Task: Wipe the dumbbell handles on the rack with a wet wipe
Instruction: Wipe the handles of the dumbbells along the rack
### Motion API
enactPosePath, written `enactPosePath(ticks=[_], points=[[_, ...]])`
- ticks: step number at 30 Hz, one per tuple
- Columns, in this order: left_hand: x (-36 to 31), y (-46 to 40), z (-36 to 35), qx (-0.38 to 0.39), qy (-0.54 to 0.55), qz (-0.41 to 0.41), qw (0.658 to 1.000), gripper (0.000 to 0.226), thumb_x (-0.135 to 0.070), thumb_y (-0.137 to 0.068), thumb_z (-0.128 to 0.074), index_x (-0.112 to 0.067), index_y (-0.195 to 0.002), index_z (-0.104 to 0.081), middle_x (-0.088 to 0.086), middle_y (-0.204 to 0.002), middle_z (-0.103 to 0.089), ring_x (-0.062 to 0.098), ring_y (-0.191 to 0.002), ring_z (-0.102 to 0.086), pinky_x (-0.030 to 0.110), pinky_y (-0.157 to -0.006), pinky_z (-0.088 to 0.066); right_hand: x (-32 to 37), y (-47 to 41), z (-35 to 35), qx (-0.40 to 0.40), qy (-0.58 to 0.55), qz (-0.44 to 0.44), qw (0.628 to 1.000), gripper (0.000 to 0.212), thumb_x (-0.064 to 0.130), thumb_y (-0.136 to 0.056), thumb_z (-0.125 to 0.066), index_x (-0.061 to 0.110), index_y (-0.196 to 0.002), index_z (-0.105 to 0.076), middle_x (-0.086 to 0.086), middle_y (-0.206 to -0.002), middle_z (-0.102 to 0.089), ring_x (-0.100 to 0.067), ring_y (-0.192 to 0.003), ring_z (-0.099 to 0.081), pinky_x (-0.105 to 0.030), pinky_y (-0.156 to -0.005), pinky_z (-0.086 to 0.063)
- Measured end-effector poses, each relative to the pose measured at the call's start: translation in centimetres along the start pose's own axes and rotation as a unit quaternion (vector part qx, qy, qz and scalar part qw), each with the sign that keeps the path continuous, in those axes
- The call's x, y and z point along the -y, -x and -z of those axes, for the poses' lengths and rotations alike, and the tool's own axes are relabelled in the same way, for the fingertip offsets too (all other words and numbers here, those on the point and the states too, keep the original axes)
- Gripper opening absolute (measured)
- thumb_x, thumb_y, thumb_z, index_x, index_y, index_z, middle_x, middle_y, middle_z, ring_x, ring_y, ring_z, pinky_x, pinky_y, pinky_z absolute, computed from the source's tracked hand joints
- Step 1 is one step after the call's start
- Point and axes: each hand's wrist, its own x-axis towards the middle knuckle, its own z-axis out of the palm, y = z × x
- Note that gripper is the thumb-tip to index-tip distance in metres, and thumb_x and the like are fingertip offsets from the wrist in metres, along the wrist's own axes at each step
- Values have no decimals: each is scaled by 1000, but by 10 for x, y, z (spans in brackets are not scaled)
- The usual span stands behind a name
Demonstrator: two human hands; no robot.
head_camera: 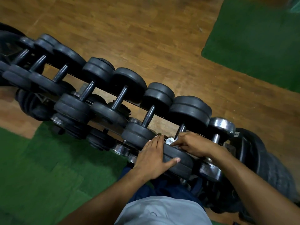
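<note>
- left hand [151, 157] lies flat, fingers straight, on the near black dumbbell [178, 161] plate on the rack [134, 102]
- right hand [193, 144] grip pinches the white wet wipe [170, 141] right at that dumbbell's handle

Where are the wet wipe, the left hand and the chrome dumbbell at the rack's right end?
wet wipe [170, 141]: head view, on the white bunch by the right fingers.
left hand [151, 161]: head view, back of the hand.
chrome dumbbell [222, 125]: head view, its far shiny head.
</note>
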Motion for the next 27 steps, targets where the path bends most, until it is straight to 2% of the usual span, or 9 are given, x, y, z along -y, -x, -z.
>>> enactPosePath(ticks=[3, 5, 8, 13, 16, 20, 22, 24, 27], points=[[1, 1, 1, 5, -3, -3, 1000, 115, -91, -84, -31, -11, -163, -7, 6, -170, -18, 18, -156, -14, 36, -128, -10, -4, 7, -7, -22, -72, -23, 997, 31, 26, -96, -64, 37, -124, -69, 19, -102, -59, 3, -98, -55, -7, -81, -38], [1, 0, 1, 9, -4, -2, 1000, 116, -92, -83, -30, -12, -163, -7, 6, -170, -17, 18, -156, -14, 37, -128, -11, -7, 13, -11, -42, -144, -41, 988, 27, 22, -95, -67, 31, -119, -73, 24, -98, -59, 12, -92, -56, -2, -77, -35], [1, 0, 1, 8, -3, -1, 1000, 116, -92, -83, -30, -12, -163, -7, 6, -170, -17, 18, -156, -13, 37, -128, -11, -6, 23, -18, -80, -262, -81, 958, 21, 15, -93, -69, 23, -112, -76, 21, -102, -68, 20, -93, -57, -1, -78, -38], [1, 0, 1, 10, -9, 0, 1000, 116, -93, -83, -29, -13, -163, -7, 6, -170, -17, 18, -156, -14, 37, -128, -12, -12, 31, -42, -135, -400, -123, 898, 13, 10, -90, -71, 18, -98, -78, 7, -106, -74, -1, -98, -67, -14, -84, -46], [-1, 1, 4, 5, -6, 0, 1000, 114, -91, -84, -32, -13, -163, -9, 6, -169, -19, 19, -155, -16, 37, -128, -13, -15, 30, -48, -137, -390, -130, 901, 8, 8, -89, -71, 15, -91, -75, -1, -96, -74, -15, -93, -69, -35, -88, -50], [-4, 2, 8, 4, -6, 1, 1000, 112, -89, -85, -36, -13, -163, -11, 6, -169, -20, 19, -155, -17, 37, -127, -15, -12, 24, -54, -190, -344, -143, 908, 7, 15, -90, -70, 20, -86, -69, 3, -86, -72, -17, -88, -67, -45, -89, -51], [-4, 2, 8, 3, -7, 3, 1000, 112, -90, -84, -35, -13, -163, -12, 6, -168, -22, 19, -154, -19, 37, -127, -16, -11, 22, -56, -250, -313, -154, 903, 7, 22, -91, -69, 28, -89, -69, 11, -89, -70, -8, -88, -66, -40, -86, -54], [-4, 2, 8, 1, -10, 3, 1000, 112, -89, -84, -36, -13, -163, -13, 6, -168, -23, 19, -154, -20, 37, -127, -17, -8, 20, -53, -309, -273, -157, 897, 16, 20, -92, -69, 32, -102, -71, 15, -98, -67, -4, -94, -64, -32, -86, -53], [-5, 3, 8, 2, -12, 5, 1000, 112, -89, -85, -35, -13, -163, -12, 6, -168, -22, 19, -154, -19, 37, -127, -18, -3, 16, -44, -334, -185, -151, 912, 36, 12, -94, -63, 25, -127, -66, 9, -118, -60, -11, -106, -61, -30, -90, -51]])
